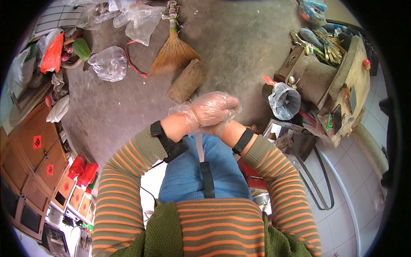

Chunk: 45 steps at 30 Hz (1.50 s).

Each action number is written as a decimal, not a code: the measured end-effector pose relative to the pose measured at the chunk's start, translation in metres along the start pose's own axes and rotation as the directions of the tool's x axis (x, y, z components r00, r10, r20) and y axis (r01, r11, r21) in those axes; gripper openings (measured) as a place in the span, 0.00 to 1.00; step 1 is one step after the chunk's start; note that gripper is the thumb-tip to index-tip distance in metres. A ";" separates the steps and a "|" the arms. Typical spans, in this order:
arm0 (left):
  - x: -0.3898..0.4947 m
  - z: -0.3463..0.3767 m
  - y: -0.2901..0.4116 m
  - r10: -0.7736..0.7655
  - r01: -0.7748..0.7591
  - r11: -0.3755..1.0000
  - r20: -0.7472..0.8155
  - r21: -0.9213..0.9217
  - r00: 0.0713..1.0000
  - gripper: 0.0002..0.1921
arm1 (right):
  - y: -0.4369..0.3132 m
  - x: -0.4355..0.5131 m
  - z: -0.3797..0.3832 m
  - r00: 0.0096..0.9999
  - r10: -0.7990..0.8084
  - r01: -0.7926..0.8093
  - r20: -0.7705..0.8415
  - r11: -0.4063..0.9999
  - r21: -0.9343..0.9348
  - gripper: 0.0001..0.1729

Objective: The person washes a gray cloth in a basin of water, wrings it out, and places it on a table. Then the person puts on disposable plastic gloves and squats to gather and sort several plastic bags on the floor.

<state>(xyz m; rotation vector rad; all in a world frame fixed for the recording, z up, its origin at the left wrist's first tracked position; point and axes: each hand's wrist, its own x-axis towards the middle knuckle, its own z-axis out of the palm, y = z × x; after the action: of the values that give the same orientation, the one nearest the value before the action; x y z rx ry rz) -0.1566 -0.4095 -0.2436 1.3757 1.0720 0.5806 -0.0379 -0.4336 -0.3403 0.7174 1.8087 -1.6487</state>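
My left hand (214,108) wears a clear disposable plastic glove, held at the wrist by a tan rubber band (195,116). It lies over my right hand (219,128) in front of my thighs, with its fingers curled. My right hand is mostly hidden below it; only part near the wrist shows, also under clear plastic. Whether anything is between the two hands cannot be seen. Just beyond them, a rough wooden block (188,80) rests on the concrete floor, touching the head of a straw broom (173,53).
A clear plastic bag (110,64) and a red cord (130,59) lie ahead to the left. On the right stand a bin lined with plastic (284,101) and a worn wooden board (351,86) bearing several small items. Wooden cabinets (35,151) line the left side.
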 end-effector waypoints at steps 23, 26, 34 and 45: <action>-0.006 0.032 -0.043 -0.701 0.684 0.666 -0.066 0.297 0.710 0.30 | -0.012 0.023 0.019 0.999 -0.052 0.051 -0.002 0.990 -0.130 0.19; -0.002 0.043 -0.051 -0.737 0.669 0.646 0.073 0.367 0.672 0.28 | -0.010 0.018 0.021 0.998 -0.062 0.059 -0.010 0.982 -0.178 0.19; 0.002 0.059 -0.042 -0.758 0.664 0.625 0.116 0.411 0.642 0.20 | 0.010 -0.031 0.024 0.999 -0.050 0.043 -0.019 0.954 -0.298 0.19; 0.026 0.047 0.015 -0.600 0.597 0.761 -0.076 0.254 0.796 0.14 | 0.019 -0.050 -0.002 0.978 -0.173 0.101 -0.116 0.883 -0.458 0.18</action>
<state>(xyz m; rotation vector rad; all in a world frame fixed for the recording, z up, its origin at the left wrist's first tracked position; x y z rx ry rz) -0.1008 -0.4080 -0.2422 1.1557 1.5370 -0.0538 0.0106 -0.4301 -0.3166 0.5247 2.2917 -1.2024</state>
